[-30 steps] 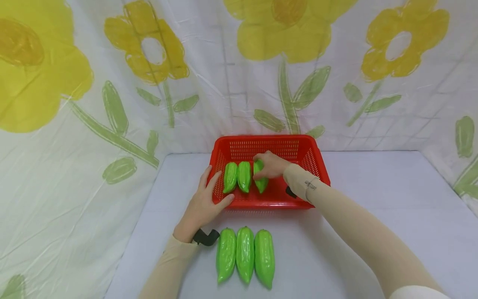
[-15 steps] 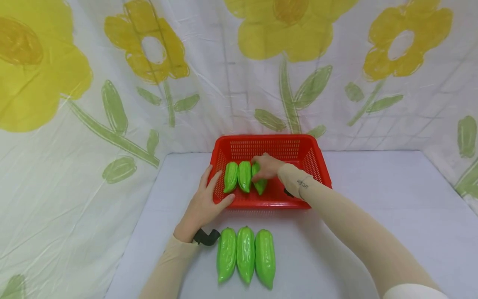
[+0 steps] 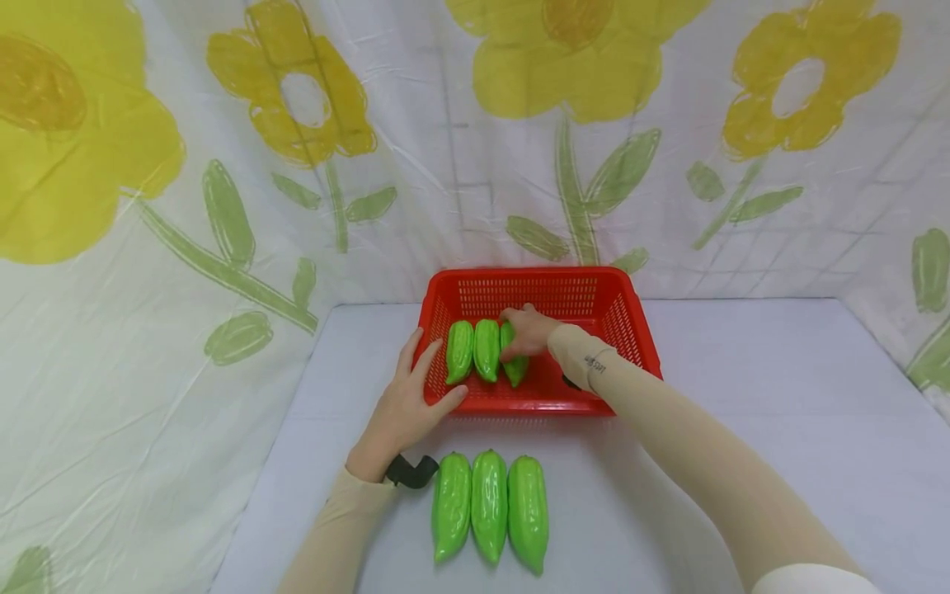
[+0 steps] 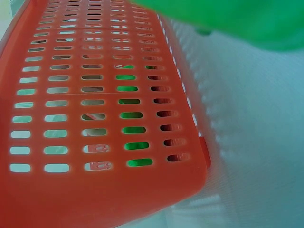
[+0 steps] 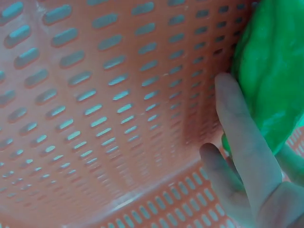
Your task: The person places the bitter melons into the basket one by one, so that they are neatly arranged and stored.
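In the head view my right hand (image 3: 529, 332) reaches into a red basket (image 3: 534, 404) and pinches a green bitter melon (image 3: 516, 373) by its side, partly hiding it. Two more bitter melons lie just left of it, a left one (image 3: 459, 351) and a middle one (image 3: 486, 351), all three side by side. The right wrist view shows fingers (image 5: 240, 128) lying along the held bitter melon (image 5: 273, 71). My left hand (image 3: 404, 404) rests on the basket's front left corner, fingers spread and fairly straight. In the left wrist view the slotted basket wall (image 4: 95, 190) hides that hand.
Three more bitter melons lie in a row on the white table (image 3: 631, 528) in front of the basket: a left one (image 3: 451, 507), a middle one (image 3: 490, 507) and a right one (image 3: 528, 511). A flower-printed curtain (image 3: 416, 206) hangs behind the basket.
My right hand has shifted slightly left with the third bitter melon, bringing it up beside the middle one in the basket. The left hand has stayed at the basket corner.
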`<state>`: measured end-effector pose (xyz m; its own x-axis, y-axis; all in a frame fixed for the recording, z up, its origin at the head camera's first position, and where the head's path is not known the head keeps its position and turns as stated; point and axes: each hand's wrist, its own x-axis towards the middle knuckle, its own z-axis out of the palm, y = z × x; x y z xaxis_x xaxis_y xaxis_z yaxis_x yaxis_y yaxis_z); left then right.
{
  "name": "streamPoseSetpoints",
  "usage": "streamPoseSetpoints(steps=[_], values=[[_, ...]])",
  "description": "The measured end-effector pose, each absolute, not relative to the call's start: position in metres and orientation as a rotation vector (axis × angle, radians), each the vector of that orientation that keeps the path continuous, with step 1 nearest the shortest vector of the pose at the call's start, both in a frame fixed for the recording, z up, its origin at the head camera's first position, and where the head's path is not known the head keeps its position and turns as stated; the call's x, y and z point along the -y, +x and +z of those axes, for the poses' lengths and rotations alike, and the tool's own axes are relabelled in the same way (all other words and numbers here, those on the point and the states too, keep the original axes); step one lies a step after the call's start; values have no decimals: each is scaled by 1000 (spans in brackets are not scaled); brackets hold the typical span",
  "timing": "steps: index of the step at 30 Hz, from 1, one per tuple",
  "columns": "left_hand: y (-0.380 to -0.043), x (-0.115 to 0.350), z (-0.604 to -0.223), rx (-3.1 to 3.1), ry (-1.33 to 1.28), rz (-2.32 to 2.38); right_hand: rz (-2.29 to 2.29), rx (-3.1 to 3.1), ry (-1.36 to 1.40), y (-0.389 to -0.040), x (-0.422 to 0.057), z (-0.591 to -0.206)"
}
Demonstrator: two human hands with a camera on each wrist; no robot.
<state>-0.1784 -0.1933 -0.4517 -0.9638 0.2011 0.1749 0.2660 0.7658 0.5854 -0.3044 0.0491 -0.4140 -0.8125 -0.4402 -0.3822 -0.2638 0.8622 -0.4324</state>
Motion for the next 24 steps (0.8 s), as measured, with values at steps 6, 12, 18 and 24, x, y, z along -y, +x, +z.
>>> streamPoseSetpoints(steps=[6,12,18,24], values=[[-179,193,-452,2854,-378,-977,-492,-2553,-520,-307,-51,-416],[-179,193,-452,2855,-368,-972,-508,-2546,-528,-309,-54,-414],[-179,193,-452,2854,-373,-974,-515,-2541,-522,-308,-58,-409],[-179,193,-451,2847,-379,-981,-517,-2555,-524,-308,-62,-399]])
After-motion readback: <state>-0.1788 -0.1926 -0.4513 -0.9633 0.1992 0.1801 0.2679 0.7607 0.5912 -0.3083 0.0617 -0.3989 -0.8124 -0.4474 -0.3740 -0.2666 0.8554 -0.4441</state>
